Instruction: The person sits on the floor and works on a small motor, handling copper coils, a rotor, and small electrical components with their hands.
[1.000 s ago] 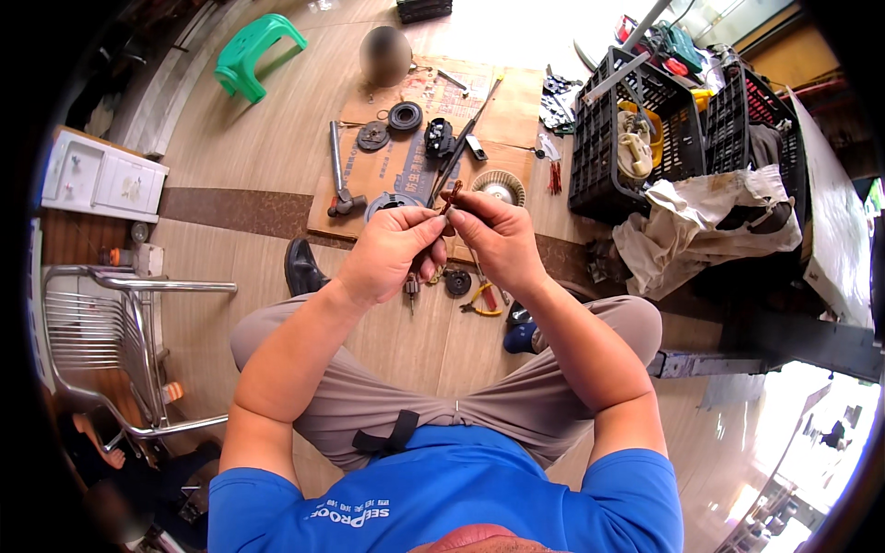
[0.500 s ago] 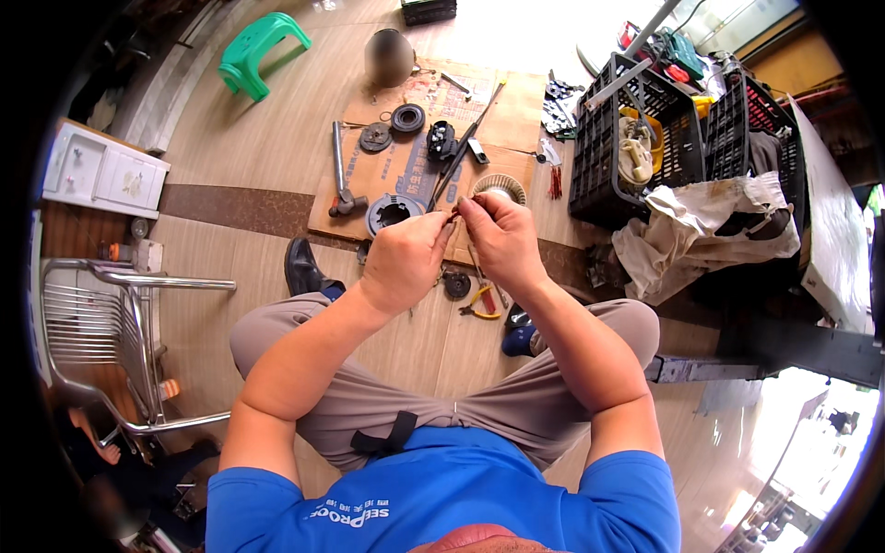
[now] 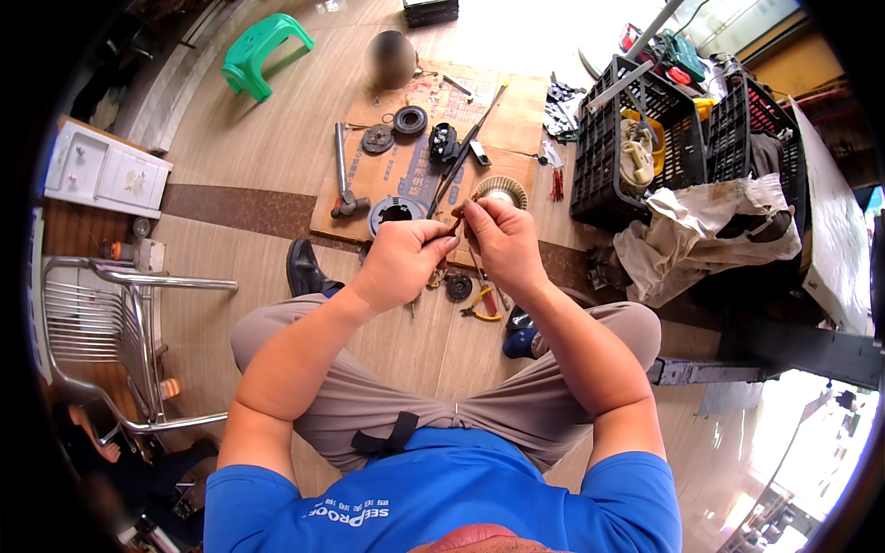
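My left hand and my right hand meet in front of me, thumbs and fingers pinched. Between their fingertips runs a thin reddish-brown strand that looks like wire; its ends are hidden by the fingers. Just beyond the left hand lies a grey ring-shaped motor part with a dark toothed opening. A pale finned fan wheel sits beyond the right hand. Below the hands, on the floor between my feet, are yellow-handled pliers and a small black round part.
Flattened cardboard carries a hammer, a black ring, a round disc, a black housing and long rods. Black crates stand right, a green stool far left, a metal chair left.
My hands have eased slightly apart, the left one dropping a little toward me. More of the thin strand shows between the fingertips. Things on the cardboard lie as before.
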{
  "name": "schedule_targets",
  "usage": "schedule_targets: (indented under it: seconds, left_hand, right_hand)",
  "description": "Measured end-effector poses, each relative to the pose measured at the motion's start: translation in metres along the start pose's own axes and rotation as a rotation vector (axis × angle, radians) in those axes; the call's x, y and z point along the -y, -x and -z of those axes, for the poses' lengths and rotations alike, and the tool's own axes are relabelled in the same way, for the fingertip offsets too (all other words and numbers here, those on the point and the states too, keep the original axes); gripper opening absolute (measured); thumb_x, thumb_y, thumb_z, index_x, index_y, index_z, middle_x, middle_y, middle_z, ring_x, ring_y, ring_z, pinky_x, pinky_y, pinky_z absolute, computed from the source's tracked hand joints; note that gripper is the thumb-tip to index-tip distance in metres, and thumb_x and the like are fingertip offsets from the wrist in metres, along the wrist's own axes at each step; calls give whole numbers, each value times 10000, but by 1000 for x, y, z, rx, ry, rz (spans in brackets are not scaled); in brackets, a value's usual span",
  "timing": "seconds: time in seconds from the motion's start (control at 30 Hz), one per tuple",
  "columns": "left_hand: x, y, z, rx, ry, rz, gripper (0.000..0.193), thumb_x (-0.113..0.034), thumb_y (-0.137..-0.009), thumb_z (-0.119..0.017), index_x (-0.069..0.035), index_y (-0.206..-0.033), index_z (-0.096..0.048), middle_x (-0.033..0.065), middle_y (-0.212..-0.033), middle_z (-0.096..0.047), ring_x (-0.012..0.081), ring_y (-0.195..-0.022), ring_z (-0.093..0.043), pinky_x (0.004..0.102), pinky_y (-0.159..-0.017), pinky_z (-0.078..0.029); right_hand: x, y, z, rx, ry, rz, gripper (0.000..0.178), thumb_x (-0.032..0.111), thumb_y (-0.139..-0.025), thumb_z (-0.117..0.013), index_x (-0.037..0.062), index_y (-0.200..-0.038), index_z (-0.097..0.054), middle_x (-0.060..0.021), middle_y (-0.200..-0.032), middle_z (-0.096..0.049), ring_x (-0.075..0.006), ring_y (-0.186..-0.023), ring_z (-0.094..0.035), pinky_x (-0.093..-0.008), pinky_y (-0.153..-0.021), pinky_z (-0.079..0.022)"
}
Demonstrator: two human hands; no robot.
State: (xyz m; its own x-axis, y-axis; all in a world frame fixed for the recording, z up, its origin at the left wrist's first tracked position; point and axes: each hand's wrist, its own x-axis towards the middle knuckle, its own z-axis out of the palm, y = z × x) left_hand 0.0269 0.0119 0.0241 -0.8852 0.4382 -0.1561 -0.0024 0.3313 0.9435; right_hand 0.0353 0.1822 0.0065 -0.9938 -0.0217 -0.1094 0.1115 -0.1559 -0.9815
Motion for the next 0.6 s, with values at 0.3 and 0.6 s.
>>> schedule_targets:
  seconds: [0.3,0.6]
  left_hand:
    - [0,1,-10,-153,-550,-395,166,-138,-936,-592,16,-982,-635,170,-821,-673,290,-685,-658,336,-601,-517]
    - [3,-3,9,383,920,356,236,-231,-1009,-517,-22,-1027,-625,77,-791,-667,155,-612,-635,262,-580,-524]
  right_hand:
    - [-1,-1,2,-20,121,26,203,134,-996,-532,-15,-893,-623,7,-676,-548,-49,-620,-460,-233,-544,-397]
    - [9,3,7,198,-362,-89,208,135,-1024,-496,-22,-992,-629,30,-744,-551,-30,-670,-472,-193,-585,-399]
